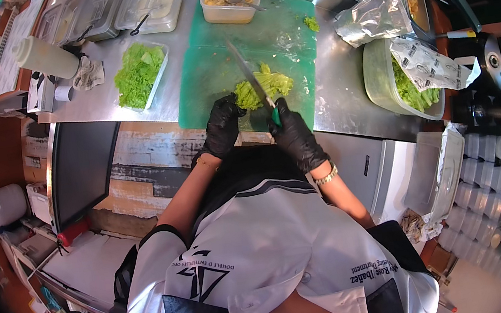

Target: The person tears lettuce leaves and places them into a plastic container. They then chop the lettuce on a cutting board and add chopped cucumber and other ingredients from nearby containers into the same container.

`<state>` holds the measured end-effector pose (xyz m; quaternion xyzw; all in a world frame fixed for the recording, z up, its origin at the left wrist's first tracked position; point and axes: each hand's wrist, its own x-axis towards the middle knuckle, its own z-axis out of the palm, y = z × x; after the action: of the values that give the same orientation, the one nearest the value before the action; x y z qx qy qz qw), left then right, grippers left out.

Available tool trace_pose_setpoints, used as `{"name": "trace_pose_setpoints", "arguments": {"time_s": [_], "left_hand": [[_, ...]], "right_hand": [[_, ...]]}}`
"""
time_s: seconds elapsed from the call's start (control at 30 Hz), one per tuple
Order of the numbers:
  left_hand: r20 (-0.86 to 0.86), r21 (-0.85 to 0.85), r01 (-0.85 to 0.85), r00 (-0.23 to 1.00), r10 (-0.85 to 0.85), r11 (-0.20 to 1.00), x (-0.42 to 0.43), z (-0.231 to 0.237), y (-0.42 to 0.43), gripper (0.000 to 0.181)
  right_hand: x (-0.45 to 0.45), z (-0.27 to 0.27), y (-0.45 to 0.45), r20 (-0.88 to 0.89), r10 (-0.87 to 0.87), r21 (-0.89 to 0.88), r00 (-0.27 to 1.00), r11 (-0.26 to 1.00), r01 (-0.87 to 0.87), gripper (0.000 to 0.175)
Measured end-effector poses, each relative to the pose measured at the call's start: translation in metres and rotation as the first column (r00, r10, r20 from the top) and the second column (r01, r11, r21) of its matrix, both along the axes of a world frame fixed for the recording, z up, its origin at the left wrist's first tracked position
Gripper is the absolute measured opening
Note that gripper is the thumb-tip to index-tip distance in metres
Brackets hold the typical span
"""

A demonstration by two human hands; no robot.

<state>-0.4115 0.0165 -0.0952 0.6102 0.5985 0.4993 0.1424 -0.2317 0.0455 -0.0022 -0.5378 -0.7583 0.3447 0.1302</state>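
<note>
My right hand (292,134), in a black glove, grips the green handle of a long kitchen knife (246,71). The blade points away from me and passes over a small heap of lettuce (265,87). At the heap's left side is my gloved left hand (223,124), its fingers curled at the leaves; the fingertips are partly hidden, so I cannot tell how firmly they hold them. Beneath the heap lies a green cutting board (207,76). To the left of the board, a clear plastic tub is filled with lettuce leaves (140,73).
A plastic tub of yellowish filling (232,2) with a spoon stands on the board's far end. At right, a deep container (378,78) holds lettuce under foil-like wrapping (430,64). A squeeze bottle (45,57) and lidded containers (150,8) occupy the back left.
</note>
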Motion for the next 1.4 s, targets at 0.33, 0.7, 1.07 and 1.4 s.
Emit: {"name": "trace_pose_setpoints", "arguments": {"time_s": [0.33, 0.7, 1.07, 1.4], "left_hand": [[0.181, -0.091, -0.087, 0.978, 0.103, 0.992, 0.005, -0.011, -0.008, 0.017], [-0.236, -0.248, -0.085, 0.972, 0.026, 0.965, -0.024, 0.054, 0.026, 0.101], [-0.292, -0.474, 0.027, 0.938, -0.186, 0.88, -0.019, 0.036, 0.055, 0.11], [0.184, -0.136, -0.055, 0.98, 0.08, 0.989, 0.005, 0.005, 0.045, 0.038]], "right_hand": [[-0.033, -0.059, 0.003, -0.005, 0.027, 0.063, 1.0, 0.998, -0.027, 0.045], [0.047, 0.036, 0.062, -0.08, 0.098, 0.08, 0.992, 0.993, -0.092, 0.035], [0.033, -0.013, 0.099, 0.384, 0.089, 0.399, 0.919, 0.881, -0.252, 0.067], [-0.048, -0.062, 0.082, -0.082, 0.224, 0.325, 0.971, 0.927, -0.187, 0.055]]}}
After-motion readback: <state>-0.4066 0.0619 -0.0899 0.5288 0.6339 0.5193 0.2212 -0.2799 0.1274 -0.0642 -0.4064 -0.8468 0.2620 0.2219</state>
